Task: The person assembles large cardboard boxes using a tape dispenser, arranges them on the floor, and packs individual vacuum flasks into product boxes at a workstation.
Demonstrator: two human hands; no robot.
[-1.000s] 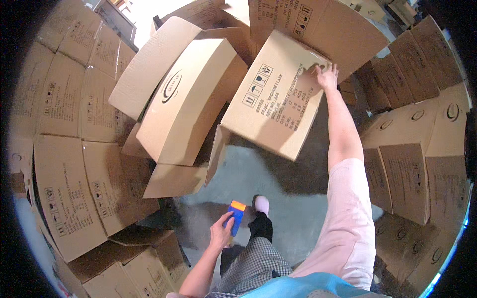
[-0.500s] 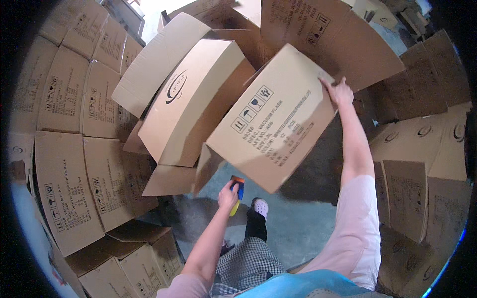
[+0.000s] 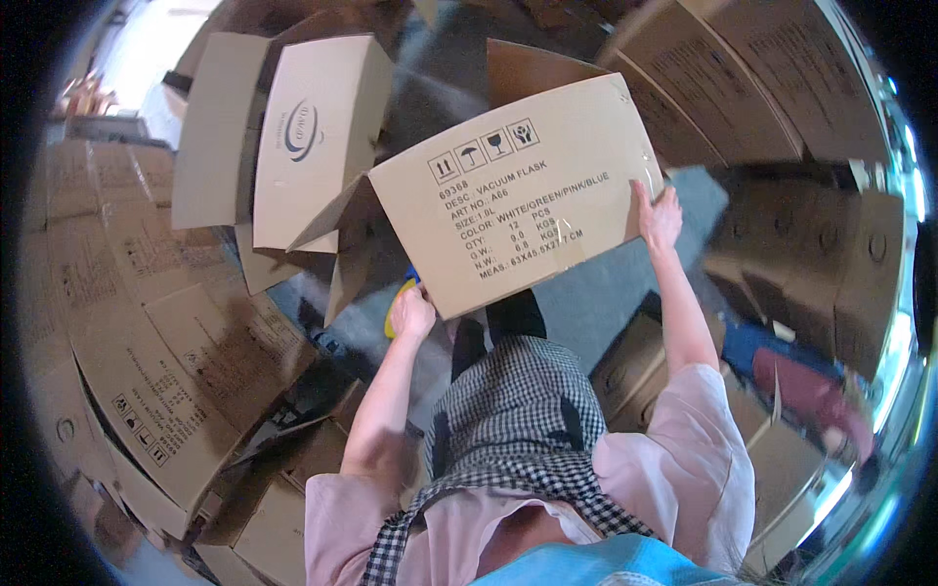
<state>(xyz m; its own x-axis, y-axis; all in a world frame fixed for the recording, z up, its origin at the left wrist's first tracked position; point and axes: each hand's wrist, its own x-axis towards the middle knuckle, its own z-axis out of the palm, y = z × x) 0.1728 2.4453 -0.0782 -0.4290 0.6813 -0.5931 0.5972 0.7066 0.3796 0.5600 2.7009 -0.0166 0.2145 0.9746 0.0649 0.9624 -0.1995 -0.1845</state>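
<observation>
A large brown carton (image 3: 518, 186), printed with handling symbols, is held tilted before me with its flaps open at the far and left sides. My right hand (image 3: 660, 220) grips its right end, thumb on the printed face and fingers around the edge. Close to the carton's lower left corner, my left hand (image 3: 414, 314) is closed on a yellow and blue hand tool (image 3: 395, 311); its exact kind is not clear. The carton hides part of this tool. Whether the left hand also touches the carton, I cannot tell.
Another open carton (image 3: 313, 146) with an oval logo stands at the left, flaps spread. Stacked cartons (image 3: 176, 371) line the left side, and more stacked cartons (image 3: 801, 234) are on the right. A person in a maroon top (image 3: 816, 396) is at the lower right. Grey floor (image 3: 606, 293) shows between.
The printed carton has come nearer to level, and my right hand has moved down with it. My left hand has shifted left and up, to the carton's lower corner. My view has turned.
</observation>
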